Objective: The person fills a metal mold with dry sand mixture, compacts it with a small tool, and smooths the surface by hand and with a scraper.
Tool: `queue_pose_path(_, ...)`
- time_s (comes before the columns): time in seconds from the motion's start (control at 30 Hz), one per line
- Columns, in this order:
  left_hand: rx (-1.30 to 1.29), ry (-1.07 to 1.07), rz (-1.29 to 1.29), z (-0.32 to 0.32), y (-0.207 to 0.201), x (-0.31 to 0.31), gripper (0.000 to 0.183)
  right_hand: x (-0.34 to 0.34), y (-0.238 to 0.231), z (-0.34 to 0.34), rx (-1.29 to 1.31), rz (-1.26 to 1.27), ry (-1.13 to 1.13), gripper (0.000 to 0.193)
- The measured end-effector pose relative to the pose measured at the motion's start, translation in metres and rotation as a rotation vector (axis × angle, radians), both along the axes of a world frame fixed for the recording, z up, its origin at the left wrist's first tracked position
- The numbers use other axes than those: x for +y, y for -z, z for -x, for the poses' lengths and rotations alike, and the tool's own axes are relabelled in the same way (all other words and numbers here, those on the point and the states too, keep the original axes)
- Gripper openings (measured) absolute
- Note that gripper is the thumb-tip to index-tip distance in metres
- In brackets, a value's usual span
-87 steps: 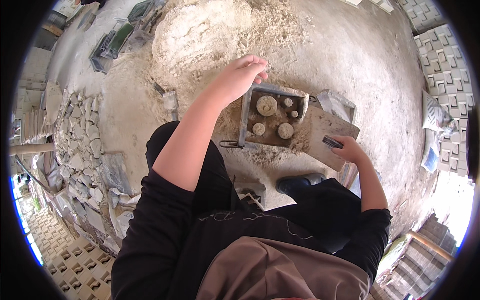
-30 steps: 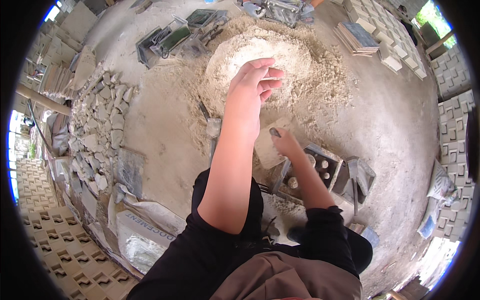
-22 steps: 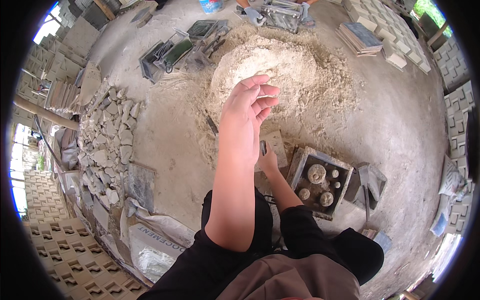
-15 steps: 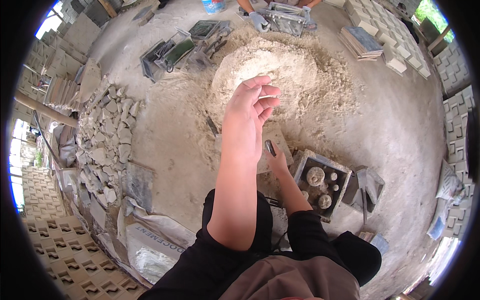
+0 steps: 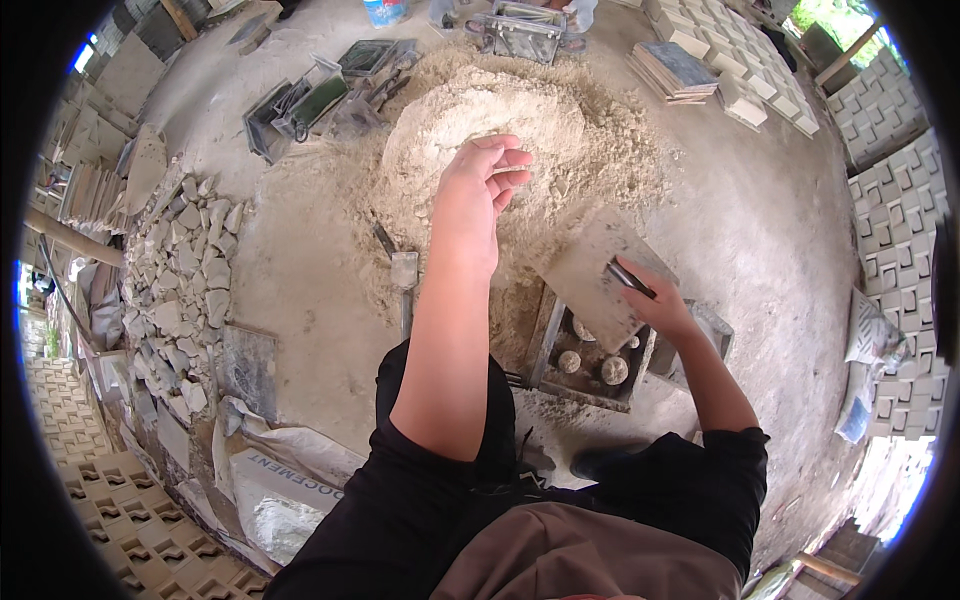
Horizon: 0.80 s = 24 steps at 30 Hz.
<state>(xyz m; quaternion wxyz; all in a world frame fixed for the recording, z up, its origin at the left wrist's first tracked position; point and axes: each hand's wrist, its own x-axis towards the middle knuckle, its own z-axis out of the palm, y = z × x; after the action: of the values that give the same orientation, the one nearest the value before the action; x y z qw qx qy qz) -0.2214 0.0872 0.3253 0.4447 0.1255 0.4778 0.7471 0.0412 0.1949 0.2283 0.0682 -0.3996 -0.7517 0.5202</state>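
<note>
My right hand [image 5: 660, 298] is wrapped round the dark bar handle of a flat, dusty rectangular plate [image 5: 590, 265]. That plate is tilted over the far part of a dark metal mould box [image 5: 585, 396] and hides some of it. Inside the box, several round stubs crusted with pale powder show, one of them a knob [image 5: 614, 370] near the front wall. My left hand [image 5: 485, 175] is raised in front of a heap of pale powder [image 5: 545, 115], its fingers loosely bent and apart, with nothing seen in them.
A small trowel-like tool [image 5: 404, 270] lies left of the box. Broken pale chunks [image 5: 185, 290] are heaped at left. Beyond the powder are dark moulds [image 5: 318, 105] and another mould box [image 5: 520, 38]. Stacked blocks [image 5: 690, 30] and boards [image 5: 672, 70] stand far right.
My right hand has swung right, bringing the plate by its handle over the mould box. My left hand stays raised, and the whole view has shifted slightly. The person's gloved hand opposite no longer shows clearly.
</note>
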Motion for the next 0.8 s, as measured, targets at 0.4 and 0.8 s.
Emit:
queue_pose_path(0.4, 0.217, 0.072, 0.158, -0.019, 0.017, 0.018, 0.024, -0.005, 0.014, -0.107, -0.118, -0.45, -0.099, 0.03)
queue_pose_path(0.8, 0.275, 0.109, 0.231, -0.038, 0.024, 0.033, 0.023, 0.001, 0.031, -0.117, -0.457, -0.955, -0.684, 0.043)
